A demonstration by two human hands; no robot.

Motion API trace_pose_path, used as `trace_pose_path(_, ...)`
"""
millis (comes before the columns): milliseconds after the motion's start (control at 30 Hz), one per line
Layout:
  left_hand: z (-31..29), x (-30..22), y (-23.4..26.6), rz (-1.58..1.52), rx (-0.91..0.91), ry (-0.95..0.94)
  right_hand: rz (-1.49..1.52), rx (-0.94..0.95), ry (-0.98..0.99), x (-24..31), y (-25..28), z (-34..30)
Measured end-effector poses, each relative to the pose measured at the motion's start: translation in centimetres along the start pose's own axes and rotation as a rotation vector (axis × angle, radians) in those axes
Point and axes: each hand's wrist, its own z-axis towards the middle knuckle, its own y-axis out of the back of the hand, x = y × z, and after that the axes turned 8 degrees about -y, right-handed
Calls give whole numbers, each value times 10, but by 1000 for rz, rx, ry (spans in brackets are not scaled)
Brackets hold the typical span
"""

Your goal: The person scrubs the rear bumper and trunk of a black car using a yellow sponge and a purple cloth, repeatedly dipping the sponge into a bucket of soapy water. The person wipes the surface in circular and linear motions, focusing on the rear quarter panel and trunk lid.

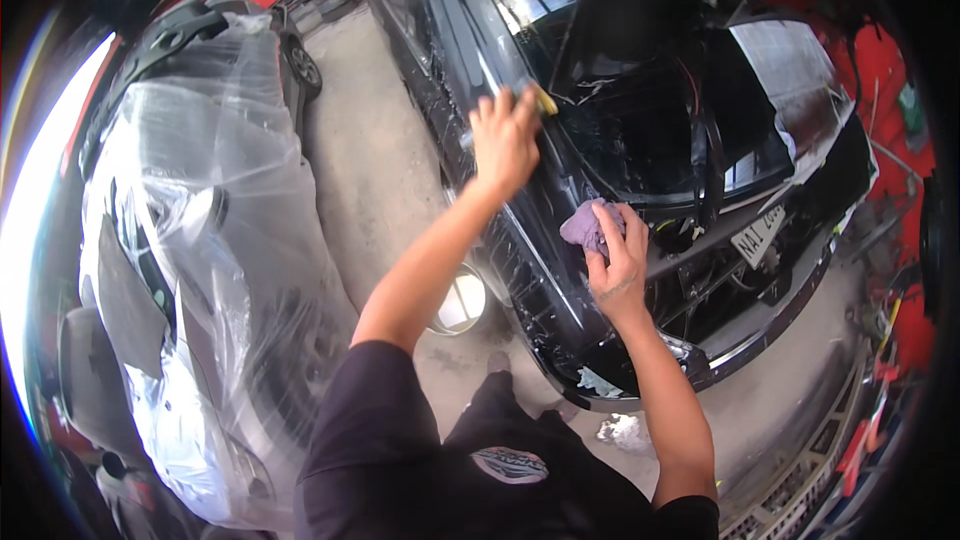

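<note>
A glossy black car (545,250) stands in front of me, its side panel wet and streaked with light marks. My left hand (503,138) lies over the upper side panel, fingers forward. A yellow-edged piece (546,102) sticks out past its fingertips; most of it seems covered by the hand. Closer to me, my right hand (621,258) grips a crumpled purple cloth (590,226) and touches the panel near the car's corner.
A bucket (460,302) of pale liquid stands on the floor beside the car. At left, another car is draped in clear plastic sheeting (200,140). White scrap (625,430) lies near the car's corner. Long slatted parts (800,480) and red items sit at the right.
</note>
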Motion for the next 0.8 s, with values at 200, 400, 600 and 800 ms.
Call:
trace_pose_path(200, -1, 53, -20, -92, -115, -66, -142, 85, 52, 12, -5, 9)
trace_pose_path(400, 83, 166, -43, -175, -245, 276, -414, 175, 69, 27, -15, 13)
trace_pose_path(600, -52, 89, -33, -393, -138, 8, -473, 267, 120, 33, -29, 37)
trace_pose_path(800, 148, 235, -54, -239, -269, 142, -460, 342, 119, 40, -34, 67)
